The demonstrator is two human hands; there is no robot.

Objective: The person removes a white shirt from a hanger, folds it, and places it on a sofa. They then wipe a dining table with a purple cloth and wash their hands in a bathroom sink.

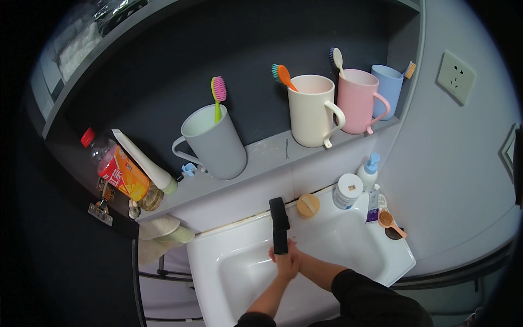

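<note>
My left hand (287, 266) and my right hand (296, 251) press together beneath the spout of a black faucet (280, 225). The left hand lies over the right near the palm, and the faucet's end hides part of the fingers. No object shows in either hand. Whether water is running cannot be made out. Both hands are above the basin of a white ceramic sink (241, 282). Behind the faucet, on the sink's back ledge, sits a round orange-tan container (308, 205).
A shelf (261, 153) above holds a grey mug (216, 143), a cream mug (311, 114), a pink mug (356, 102), a blue cup (388, 92), a bottle (124, 171) and a tube (143, 159). A white jar (348, 191), a pump bottle (368, 173) and a hairbrush (390, 222) line the sink's right.
</note>
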